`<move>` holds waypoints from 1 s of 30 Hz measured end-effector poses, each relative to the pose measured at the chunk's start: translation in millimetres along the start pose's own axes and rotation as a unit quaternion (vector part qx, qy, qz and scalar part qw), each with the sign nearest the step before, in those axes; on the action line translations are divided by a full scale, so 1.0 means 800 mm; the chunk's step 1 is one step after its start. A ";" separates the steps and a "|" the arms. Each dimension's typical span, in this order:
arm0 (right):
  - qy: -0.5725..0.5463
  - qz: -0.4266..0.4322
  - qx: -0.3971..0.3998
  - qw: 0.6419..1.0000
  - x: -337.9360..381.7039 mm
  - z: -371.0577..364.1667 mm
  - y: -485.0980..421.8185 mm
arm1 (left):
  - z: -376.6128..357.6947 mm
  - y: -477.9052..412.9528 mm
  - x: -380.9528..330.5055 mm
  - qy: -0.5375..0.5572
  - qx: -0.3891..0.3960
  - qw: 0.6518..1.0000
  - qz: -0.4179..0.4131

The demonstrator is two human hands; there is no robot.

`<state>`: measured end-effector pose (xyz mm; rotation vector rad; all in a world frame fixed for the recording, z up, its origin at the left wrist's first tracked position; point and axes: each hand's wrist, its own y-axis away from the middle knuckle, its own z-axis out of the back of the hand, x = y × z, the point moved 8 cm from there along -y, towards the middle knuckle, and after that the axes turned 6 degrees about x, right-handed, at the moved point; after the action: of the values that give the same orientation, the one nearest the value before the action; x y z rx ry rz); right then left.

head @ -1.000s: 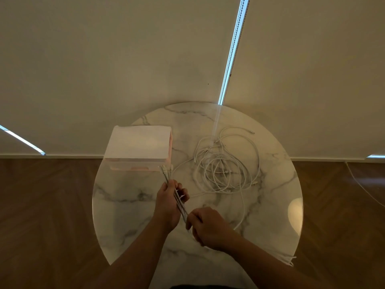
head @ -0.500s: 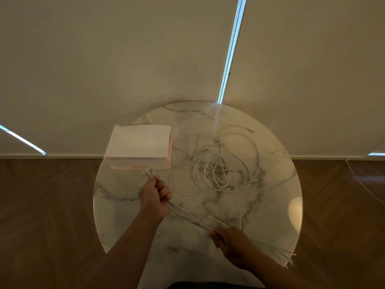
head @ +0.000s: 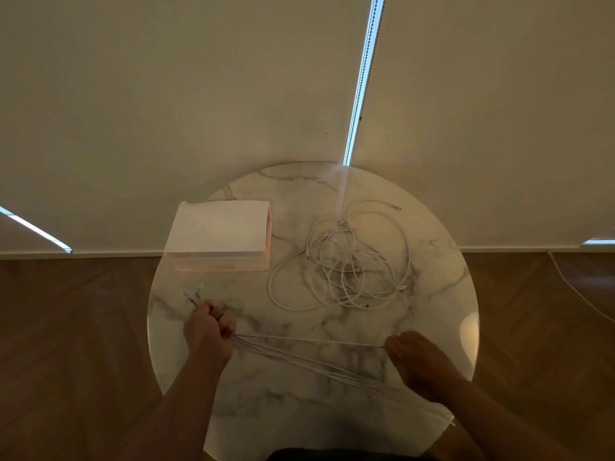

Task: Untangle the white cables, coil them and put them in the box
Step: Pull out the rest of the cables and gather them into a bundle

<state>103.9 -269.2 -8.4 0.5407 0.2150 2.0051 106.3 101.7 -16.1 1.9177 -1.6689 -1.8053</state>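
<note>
Left hand fisted around bundle of white cables, plug ends sticking out past the knuckles. Right hand, fingers pinched on one strand pulled taut between the hands. Tangle loose on worktop, right of box, apart from it.

Several thin white cables stretch taut in a bundle low across the near part of the table, their plug ends fanned out at the left. More white cables lie in a loose tangled heap on the right. A pink box with a white top sits to the heap's left, apart from it.
</note>
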 end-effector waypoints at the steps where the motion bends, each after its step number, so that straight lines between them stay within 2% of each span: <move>1: 0.005 0.004 -0.006 1.000 -0.005 0.004 -0.002 | 0.005 -0.002 -0.003 -0.003 -0.006 1.000 -0.004; 5: 0.022 0.019 -0.037 0.999 -0.018 0.021 -0.012 | 0.013 -0.010 -0.014 -0.007 -0.014 1.000 -0.016; 9: 0.030 0.003 -0.033 0.999 -0.026 0.028 -0.019 | 0.017 -0.014 -0.021 -0.017 -0.006 0.999 -0.032; 12: 0.019 -0.012 -0.013 1.000 -0.015 0.039 -0.029 | 0.008 -0.007 -0.027 -0.109 0.041 0.992 -0.047; 16: 0.002 0.039 -0.016 0.999 0.044 0.076 -0.054 | -0.046 0.022 -0.013 -0.295 0.169 0.939 -0.057; 18: -0.007 0.066 -0.001 0.998 0.082 0.093 -0.068 | -0.075 0.037 -0.003 -0.349 0.195 0.912 -0.087; 22: -0.018 0.076 0.036 0.996 0.133 0.111 -0.087 | -0.113 0.054 0.010 -0.364 0.200 0.897 -0.152; 27: -0.044 0.080 0.050 0.995 0.158 0.124 -0.096 | -0.146 0.075 0.018 -0.444 0.237 0.830 -0.242; 28: -0.045 0.084 0.046 0.994 0.160 0.127 -0.097 | -0.147 0.077 0.019 -0.450 0.241 0.823 -0.247; 30: -0.055 0.094 0.035 0.993 0.157 0.131 -0.097 | -0.146 0.077 0.022 -0.430 0.253 0.833 -0.238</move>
<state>164.4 -130.4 90.6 0.7389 0.1726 2.1483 146.8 -6.9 49.2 1.9364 -2.2195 -3.0235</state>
